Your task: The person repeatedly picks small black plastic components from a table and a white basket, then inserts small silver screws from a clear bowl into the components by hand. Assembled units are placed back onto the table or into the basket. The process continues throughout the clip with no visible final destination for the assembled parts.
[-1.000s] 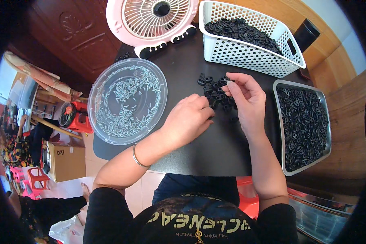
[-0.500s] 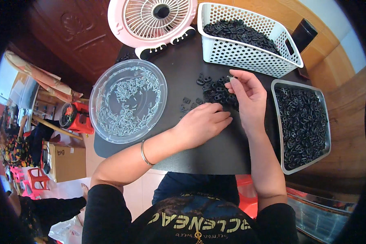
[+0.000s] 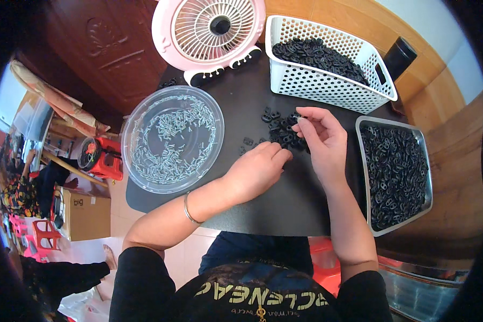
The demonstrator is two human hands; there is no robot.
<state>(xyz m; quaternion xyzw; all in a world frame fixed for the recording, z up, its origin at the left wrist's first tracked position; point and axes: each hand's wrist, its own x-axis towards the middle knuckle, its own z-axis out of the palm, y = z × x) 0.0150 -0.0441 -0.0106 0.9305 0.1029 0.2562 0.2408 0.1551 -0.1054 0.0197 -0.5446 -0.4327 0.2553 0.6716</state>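
A loose pile of small black plastic pieces with holes (image 3: 280, 129) lies mid-table, between and just beyond my hands. My left hand (image 3: 256, 170) is closed at the pile's near left side, its fingers curled down; whatever they hold is hidden. At the pile's right edge my right hand (image 3: 327, 142) is raised, thumb and forefinger pinched on something tiny and pale that I cannot make out. Left of the pile lie a few small dark see-through pieces (image 3: 247, 141). A round clear plastic tub (image 3: 125, 140) full of short, thin silvery pieces stands to the left.
At the back stand a pink fan (image 3: 169, 45) and a white perforated basket (image 3: 327, 95) of black pieces. A metal tray (image 3: 364, 177) with more black pieces lies at the right. A dark cylinder (image 3: 400, 58) stands behind the basket. Other people sit at the far left.
My left hand has drawn slightly left, away from the right hand. The right hand has come a little nearer me, still pinched. The whole view has shifted slightly.
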